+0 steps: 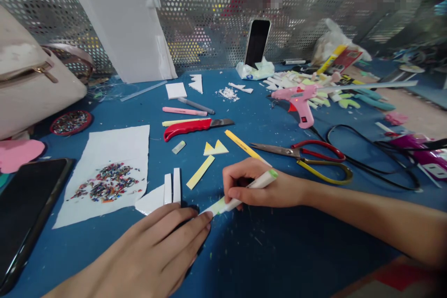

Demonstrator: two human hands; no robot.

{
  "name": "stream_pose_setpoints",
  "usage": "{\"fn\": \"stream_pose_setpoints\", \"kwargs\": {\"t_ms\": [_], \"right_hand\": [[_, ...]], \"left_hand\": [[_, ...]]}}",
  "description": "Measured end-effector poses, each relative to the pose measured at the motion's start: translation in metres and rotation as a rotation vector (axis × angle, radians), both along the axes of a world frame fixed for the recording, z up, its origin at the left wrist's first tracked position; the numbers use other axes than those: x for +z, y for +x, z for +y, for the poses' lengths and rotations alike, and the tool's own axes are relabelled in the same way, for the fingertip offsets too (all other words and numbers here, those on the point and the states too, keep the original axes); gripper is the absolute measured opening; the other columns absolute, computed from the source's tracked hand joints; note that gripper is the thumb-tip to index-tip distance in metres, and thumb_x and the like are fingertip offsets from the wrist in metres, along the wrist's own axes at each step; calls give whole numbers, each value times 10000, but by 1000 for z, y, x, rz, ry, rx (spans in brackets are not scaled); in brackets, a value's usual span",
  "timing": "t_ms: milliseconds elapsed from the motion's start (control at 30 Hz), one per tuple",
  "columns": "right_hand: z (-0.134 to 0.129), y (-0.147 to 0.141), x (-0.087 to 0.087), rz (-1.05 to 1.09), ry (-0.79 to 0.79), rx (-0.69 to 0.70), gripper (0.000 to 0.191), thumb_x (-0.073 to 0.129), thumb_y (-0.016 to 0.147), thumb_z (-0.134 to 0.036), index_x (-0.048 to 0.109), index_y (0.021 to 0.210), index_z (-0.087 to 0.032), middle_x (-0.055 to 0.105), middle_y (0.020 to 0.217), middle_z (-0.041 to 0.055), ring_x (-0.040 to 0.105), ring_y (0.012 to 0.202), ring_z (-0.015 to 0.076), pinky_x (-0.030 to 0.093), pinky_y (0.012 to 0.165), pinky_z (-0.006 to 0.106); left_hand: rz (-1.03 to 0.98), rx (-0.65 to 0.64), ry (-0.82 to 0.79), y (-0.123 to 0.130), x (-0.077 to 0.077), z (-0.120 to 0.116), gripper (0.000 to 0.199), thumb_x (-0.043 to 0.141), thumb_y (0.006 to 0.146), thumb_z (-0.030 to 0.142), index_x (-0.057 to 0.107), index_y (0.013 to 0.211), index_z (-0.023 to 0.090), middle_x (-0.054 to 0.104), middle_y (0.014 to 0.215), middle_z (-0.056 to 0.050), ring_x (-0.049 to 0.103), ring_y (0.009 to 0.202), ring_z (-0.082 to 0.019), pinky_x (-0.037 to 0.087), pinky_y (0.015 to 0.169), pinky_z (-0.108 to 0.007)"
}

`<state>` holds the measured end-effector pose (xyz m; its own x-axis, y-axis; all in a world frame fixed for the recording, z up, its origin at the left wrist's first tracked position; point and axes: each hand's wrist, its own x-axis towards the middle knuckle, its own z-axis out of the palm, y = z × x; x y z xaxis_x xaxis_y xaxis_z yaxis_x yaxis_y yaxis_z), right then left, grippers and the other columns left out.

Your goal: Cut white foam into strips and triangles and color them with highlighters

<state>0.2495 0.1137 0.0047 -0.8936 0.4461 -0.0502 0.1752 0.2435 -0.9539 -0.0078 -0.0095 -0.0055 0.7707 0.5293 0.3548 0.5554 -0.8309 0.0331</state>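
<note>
My right hand (256,184) is closed around a white marker with a green end (263,179), its tip down on a small pale strip (218,206) that is partly green. My left hand (167,247) lies flat with fingers extended, its fingertips on the strip's left end. Beside those fingers are two white foam strips (177,184) and a white foam piece (152,199). Just above lie a yellow-green strip (200,172), a yellow zigzag piece (215,148) and a yellow marker (244,145).
Scissors (293,150), a red-handled knife (188,127) and a pink glue gun (298,100) with its cable lie beyond my hands. Paper with beads (136,142) and a phone (33,209) are left. A second phone (258,42) stands at the back.
</note>
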Motion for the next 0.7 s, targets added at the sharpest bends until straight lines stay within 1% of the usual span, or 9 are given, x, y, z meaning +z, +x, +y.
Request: {"fn": "stream_pose_setpoints", "kwargs": {"t_ms": [100,267,433,567,700], "right_hand": [[-1,-1,0,4,-47,-29,209,646,948,-327,661,886,-128,663,728,16,582,615,86,424,554,150],[0,-1,1,-5,-31,-5,223,654,947,-311,652,822,-126,667,697,16,570,590,79,396,530,143],[1,0,-1,19,-50,-24,200,658,945,-322,661,884,-131,668,761,17,590,647,94,431,577,165],[2,0,0,-23,-48,8,247,642,957,-336,649,823,-128,668,718,16,571,601,88,395,538,166],[1,-1,1,5,-26,-37,224,653,954,-333,651,859,-130,650,748,9,555,638,84,400,565,162]], "left_hand": [[1,1,-17,-1,0,-1,370,348,1105,201,661,1298,163,660,1346,6,588,1146,-218,404,1038,-376],[-16,1,0,1,1,0,382,331,1110,199,678,1267,173,674,1325,16,595,1131,-202,388,1047,-358],[-14,-2,-2,2,1,2,390,325,1112,203,685,1259,171,681,1312,13,593,1122,-202,377,1040,-353],[-12,2,-5,1,0,-1,370,348,1107,207,676,1277,172,664,1335,8,589,1137,-202,379,1057,-352],[-15,-1,-21,0,-2,-3,366,353,1105,201,667,1288,160,659,1345,1,579,1155,-210,355,1085,-363]]}}
